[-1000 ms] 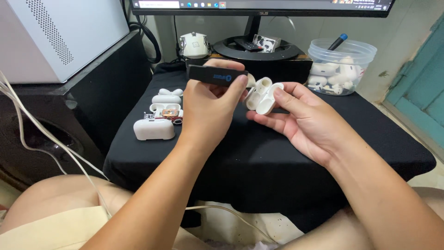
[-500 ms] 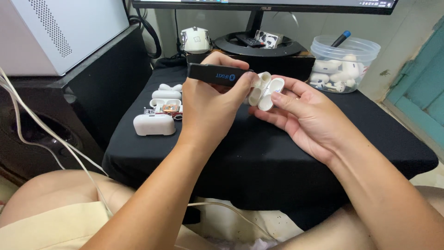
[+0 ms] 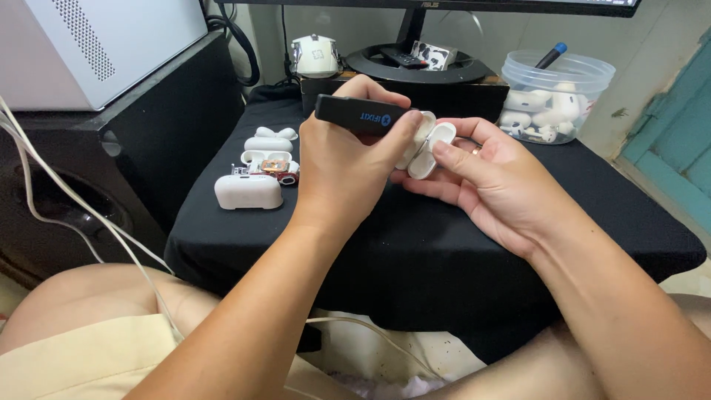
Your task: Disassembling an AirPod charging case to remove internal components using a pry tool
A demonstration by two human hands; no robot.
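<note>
My left hand [image 3: 348, 167] grips a black tool handle [image 3: 361, 116] held level, its far end pressed against a white earbud case [image 3: 426, 144]. My right hand [image 3: 485, 178] cradles that case from the right, thumb on its opened lid. Both hands hover above a small table draped in black cloth [image 3: 415, 244]. The tool's tip is hidden behind the case.
On the cloth's left lie a shut white case [image 3: 249, 192], an opened case with exposed parts [image 3: 268, 162] and loose earbuds [image 3: 275, 134]. A clear tub of earbud cases [image 3: 552, 96] stands back right, a white mouse [image 3: 315, 55] and monitor stand [image 3: 418, 63] behind. A black speaker [image 3: 96, 155] flanks the left.
Both hands with the tool and case have shifted slightly toward me and the view has dipped a little. Grips are unchanged.
</note>
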